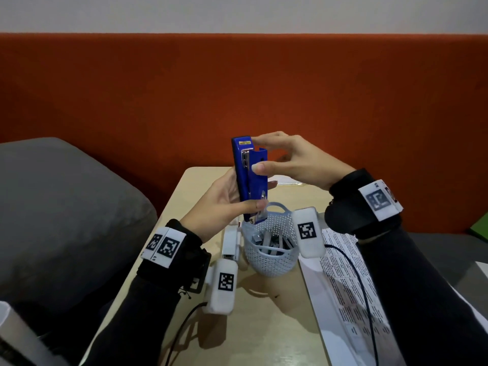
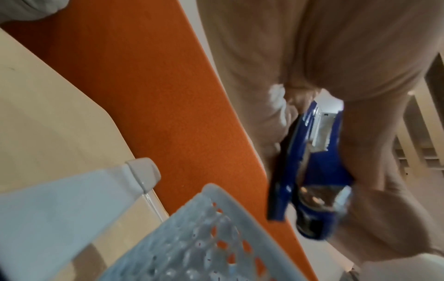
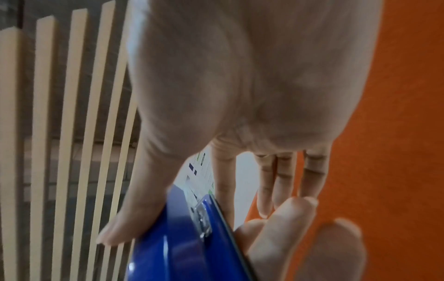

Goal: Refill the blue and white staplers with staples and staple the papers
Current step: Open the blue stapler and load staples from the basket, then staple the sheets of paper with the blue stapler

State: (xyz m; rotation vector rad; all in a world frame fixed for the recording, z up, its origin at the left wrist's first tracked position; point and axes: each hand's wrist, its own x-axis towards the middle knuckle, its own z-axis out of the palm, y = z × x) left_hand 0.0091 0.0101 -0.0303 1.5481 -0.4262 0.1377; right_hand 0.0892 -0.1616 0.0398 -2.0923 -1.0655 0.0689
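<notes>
My left hand (image 1: 229,194) holds the blue stapler (image 1: 249,178) upright above the table, thumb across its lower front and fingers behind it. My right hand (image 1: 298,162) pinches the stapler's upper end between thumb and forefinger, the other fingers straight. The stapler's two blue parts stand slightly apart at the top, with metal showing between them. In the left wrist view the blue stapler (image 2: 319,167) is blurred; the right wrist view shows my thumb on the blue stapler (image 3: 182,243). The white stapler (image 1: 231,243) lies on the table beside a pale blue basket (image 1: 272,260) holding staple strips. Printed papers (image 1: 343,286) lie at the right.
The small beige table (image 1: 264,326) ends at an orange padded panel (image 1: 237,88) behind. A grey cushion (image 1: 66,207) sits to the left. A black cable (image 1: 361,281) runs over the papers. A green item (image 1: 479,229) shows at the far right edge.
</notes>
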